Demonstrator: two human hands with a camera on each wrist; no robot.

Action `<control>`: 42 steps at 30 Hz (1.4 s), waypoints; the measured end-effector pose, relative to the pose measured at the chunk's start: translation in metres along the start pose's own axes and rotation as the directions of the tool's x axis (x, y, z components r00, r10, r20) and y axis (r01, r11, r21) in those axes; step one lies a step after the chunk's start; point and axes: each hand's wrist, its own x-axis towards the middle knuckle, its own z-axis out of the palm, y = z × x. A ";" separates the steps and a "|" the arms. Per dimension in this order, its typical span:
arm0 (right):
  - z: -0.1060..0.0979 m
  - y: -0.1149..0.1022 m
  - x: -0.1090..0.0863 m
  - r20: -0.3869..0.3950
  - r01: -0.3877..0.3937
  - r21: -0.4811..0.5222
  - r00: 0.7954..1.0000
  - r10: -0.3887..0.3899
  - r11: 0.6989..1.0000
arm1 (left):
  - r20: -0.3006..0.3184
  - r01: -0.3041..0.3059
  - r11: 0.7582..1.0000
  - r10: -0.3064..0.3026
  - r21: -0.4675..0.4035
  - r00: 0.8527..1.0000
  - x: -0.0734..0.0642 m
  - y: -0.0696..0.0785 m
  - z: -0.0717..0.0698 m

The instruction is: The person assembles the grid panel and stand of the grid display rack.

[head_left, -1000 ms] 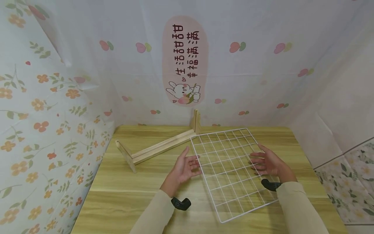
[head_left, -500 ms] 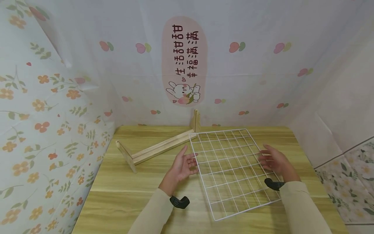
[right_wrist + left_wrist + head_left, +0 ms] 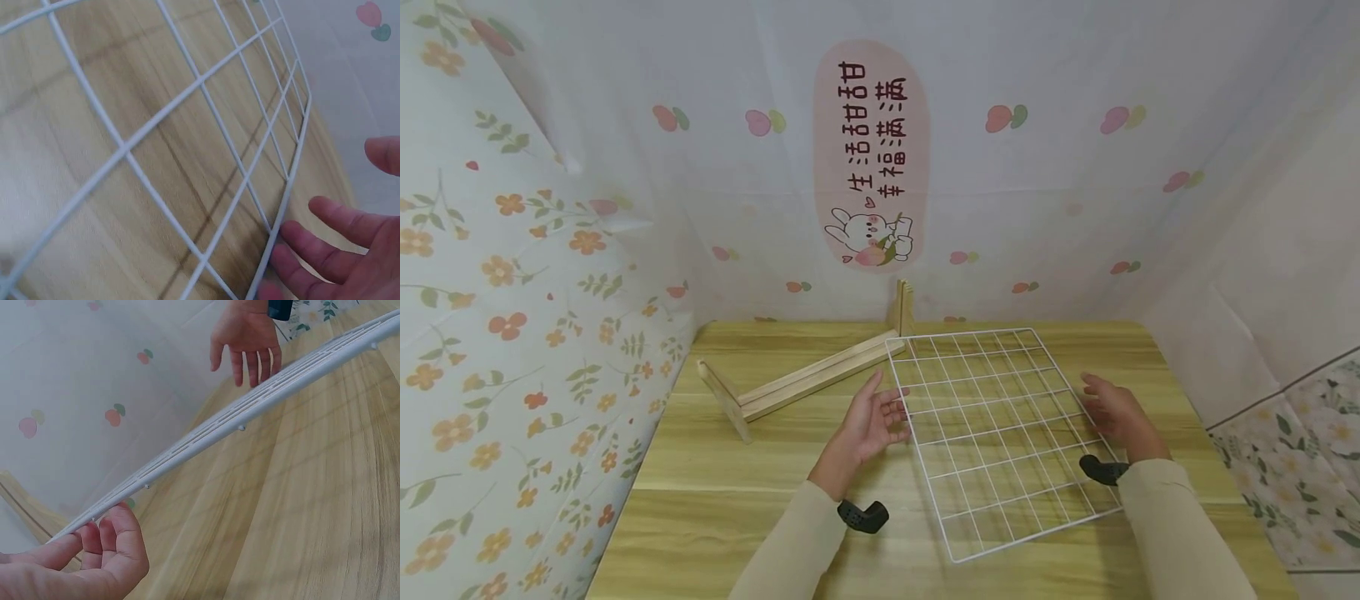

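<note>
A white wire grid panel [image 3: 992,437] lies tilted over the table, its shadow falling on the wood below. My left hand [image 3: 868,425] is at the panel's left edge, thumb apart and relaxed fingers reaching the edge wire. In the left wrist view, the fingertips [image 3: 122,515] meet the rim from beneath. Beside the right edge is my right hand [image 3: 1120,417], fingers loosely bent and nothing gripped. The right wrist view puts the fingertips [image 3: 289,232] right at the edge wire.
A wooden stand [image 3: 820,375] with a long base and two upright ends lies behind the left hand, one end near the panel's far-left corner. Patterned cloth [image 3: 1037,208] hangs behind the wood-grain table [image 3: 700,517]. A dark wrist device [image 3: 1101,471] is on each wrist.
My right hand has shifted right, its fingers drawn back from across the panel to its edge. The panel has turned slightly, its near corner moving left. The left hand has barely moved.
</note>
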 end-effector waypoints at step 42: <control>-0.010 -0.005 -0.004 0.008 0.021 0.251 1.000 -0.023 0.968 | -0.019 -0.086 0.964 0.094 0.252 0.995 -0.004 0.013 0.004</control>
